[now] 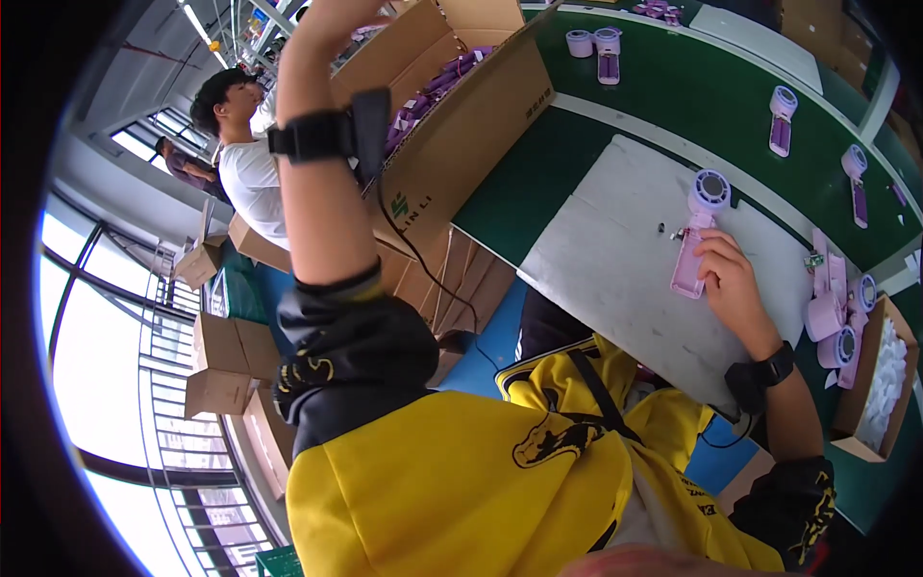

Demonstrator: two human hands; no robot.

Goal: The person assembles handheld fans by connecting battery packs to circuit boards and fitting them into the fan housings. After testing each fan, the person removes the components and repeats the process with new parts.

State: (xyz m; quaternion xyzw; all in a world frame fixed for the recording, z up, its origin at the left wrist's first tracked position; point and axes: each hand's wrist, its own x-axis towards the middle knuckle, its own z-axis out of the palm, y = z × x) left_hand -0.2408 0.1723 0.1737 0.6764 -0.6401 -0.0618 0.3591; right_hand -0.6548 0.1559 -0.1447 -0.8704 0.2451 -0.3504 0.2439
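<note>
My right hand (733, 279) grips the lower handle of a pale pink handheld fan (688, 264), its fingers bent over the handle's edge. The fan's round grilled head points away from me, and the handle's hollow inside faces up. Small metal parts show beside its neck, and a tiny dark piece (661, 228) lies to the left on the grey mat (586, 240). My left hand (336, 17) is raised at the top edge, over or beside an open cardboard box (481, 144) holding many purple battery-like pieces (437, 91). The picture cuts off its fingers.
More handheld fans (782, 120) with purple pieces in their handles stand along the green belt (692, 91). Several pink fan parts (829, 308) lie at the right beside a small carton (851, 423) of white pieces. Cartons (226, 361) and a person in white (255, 183) are at the left.
</note>
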